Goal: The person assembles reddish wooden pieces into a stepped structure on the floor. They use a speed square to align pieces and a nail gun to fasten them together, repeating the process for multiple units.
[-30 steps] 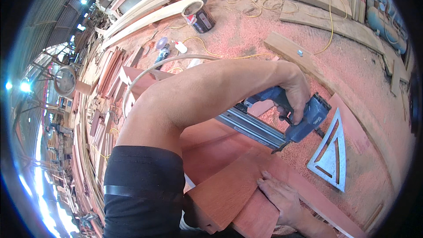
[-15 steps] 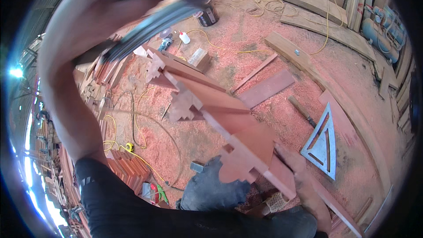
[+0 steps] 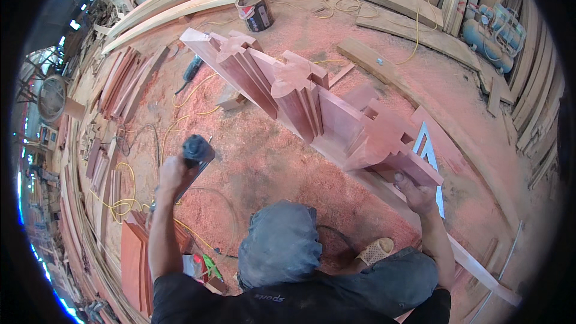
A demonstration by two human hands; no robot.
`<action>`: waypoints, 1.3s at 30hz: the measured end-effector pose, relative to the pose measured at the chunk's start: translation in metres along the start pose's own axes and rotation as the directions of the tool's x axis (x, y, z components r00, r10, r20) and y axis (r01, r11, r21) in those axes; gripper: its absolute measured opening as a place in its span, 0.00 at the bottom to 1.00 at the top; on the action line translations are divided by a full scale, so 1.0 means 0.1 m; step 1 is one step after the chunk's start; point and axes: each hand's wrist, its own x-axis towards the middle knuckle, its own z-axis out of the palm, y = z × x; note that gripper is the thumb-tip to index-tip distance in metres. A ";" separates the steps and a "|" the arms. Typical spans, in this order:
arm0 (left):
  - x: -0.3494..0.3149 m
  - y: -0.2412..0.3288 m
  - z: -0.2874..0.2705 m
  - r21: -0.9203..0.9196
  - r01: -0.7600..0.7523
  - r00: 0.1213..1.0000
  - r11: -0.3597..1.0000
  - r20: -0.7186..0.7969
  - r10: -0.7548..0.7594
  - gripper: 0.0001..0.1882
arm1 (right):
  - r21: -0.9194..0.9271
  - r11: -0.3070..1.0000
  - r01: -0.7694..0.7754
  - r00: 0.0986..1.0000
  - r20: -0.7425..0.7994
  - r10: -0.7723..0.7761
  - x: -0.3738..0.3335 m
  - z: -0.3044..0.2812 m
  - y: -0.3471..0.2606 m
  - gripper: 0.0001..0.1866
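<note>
My left hand (image 3: pixel 174 174) is closed round a nail gun (image 3: pixel 198 149) with a dark rounded head and a slim metal magazine, held up over the floor on the left. My right hand (image 3: pixel 417 192) grips the near right end of a reddish wooden assembly (image 3: pixel 336 120), its thumb on the wood. That assembly runs slantwise from upper left to right, with several moulded, notched blocks set across long boards. The nail gun is apart from it. Partly hidden behind the near end is a silver triangular square (image 3: pixel 427 150).
Wood shavings cover the floor. A dark bucket (image 3: pixel 254 12) stands at the far side, near a dark-bodied power tool (image 3: pixel 192 69). Yellow hose (image 3: pixel 124 204) loops at left. A blue compressor (image 3: pixel 489 36) sits far right, beside stacked planks (image 3: pixel 543 90). A long beam (image 3: pixel 372 63) lies behind the assembly.
My left hand has come down from the top of the view to the lower left with the nail gun. The assembly has tipped over, showing its blocks from another side; my right hand stays at its near end.
</note>
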 end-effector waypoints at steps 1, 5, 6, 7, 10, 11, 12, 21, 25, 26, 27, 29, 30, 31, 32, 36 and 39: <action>0.08 0.01 0.32 0.007 0.004 1.000 1.000 -0.024 -0.004 0.20 | 0.002 0.999 0.040 0.999 -0.013 -0.040 -0.03 0.02 0.02 0.19; 0.32 0.04 1.39 0.035 0.022 0.997 0.999 -0.069 -0.020 0.42 | -0.026 0.998 -0.061 0.998 -0.032 0.060 -0.16 0.01 -0.03 0.21; 0.32 0.03 1.60 0.016 -0.023 0.997 1.000 -0.080 0.024 0.42 | -0.051 0.990 -0.132 0.990 -0.057 0.129 -0.19 0.01 -0.05 0.20; 0.32 0.03 1.77 -0.004 -0.052 0.997 0.999 -0.056 0.051 0.43 | -0.058 0.978 -0.199 0.977 -0.083 0.194 -0.21 0.00 -0.07 0.20; 0.16 0.07 2.14 -0.086 -0.125 0.992 0.988 -0.029 0.123 0.42 | -0.051 0.938 -0.344 0.936 -0.100 0.338 -0.25 -0.03 -0.04 0.19; 0.09 0.11 2.21 -0.095 -0.146 0.989 0.985 -0.033 0.144 0.39 | -0.075 0.923 -0.379 0.924 -0.080 0.373 -0.25 -0.02 0.01 0.19; 0.03 0.13 2.25 -0.107 -0.167 0.986 0.980 -0.036 0.164 0.37 | -0.099 0.906 -0.411 0.911 -0.061 0.407 -0.25 -0.02 0.08 0.20; 0.27 0.02 2.24 0.082 -0.245 0.954 0.966 -0.157 0.255 0.40 | -0.244 0.877 -0.415 0.906 -0.025 0.422 -0.38 0.08 0.76 0.16; 0.74 -0.08 2.33 0.089 -0.272 0.927 0.958 -0.242 0.285 0.42 | -0.163 0.888 -0.431 0.902 -0.087 0.422 -0.46 0.10 0.94 0.16; 0.86 -0.09 2.39 0.048 -0.296 0.928 0.954 -0.221 0.299 0.41 | -0.144 0.898 -0.415 0.910 -0.082 0.407 -0.48 0.13 0.99 0.16; 0.97 -0.14 2.45 0.013 -0.303 0.933 0.953 -0.198 0.300 0.41 | -0.291 0.849 -0.441 0.896 -0.093 0.434 -0.51 0.11 1.00 0.17; 1.08 -0.19 2.59 -0.153 -0.232 0.973 0.961 -0.023 0.231 0.31 | -0.301 0.859 -0.413 0.907 -0.054 0.417 -0.53 0.11 1.03 0.16; 1.06 -0.21 2.67 -0.050 -0.246 0.969 0.968 -0.048 0.244 0.32 | -0.461 0.741 -0.488 0.858 -0.097 0.504 -0.54 0.10 1.05 0.16; 1.03 -0.22 2.74 -0.024 -0.270 0.962 0.962 -0.053 0.269 0.33 | -0.368 0.780 -0.507 0.854 -0.088 0.513 -0.57 0.09 1.05 0.18; 0.98 -0.22 2.79 -0.034 -0.299 0.946 0.954 -0.137 0.292 0.35 | -0.362 0.798 -0.481 0.870 -0.086 0.485 -0.57 0.06 1.06 0.21; 0.81 -0.02 2.57 0.078 -0.170 0.982 0.982 -0.068 0.175 0.29 | -0.397 0.825 -0.401 0.907 -0.049 0.417 -0.55 0.03 1.14 0.28; 0.76 0.35 1.80 0.146 -0.061 0.980 0.987 0.194 0.032 0.21 | -0.409 0.762 -0.502 0.848 -0.062 0.526 -0.48 0.03 1.14 0.29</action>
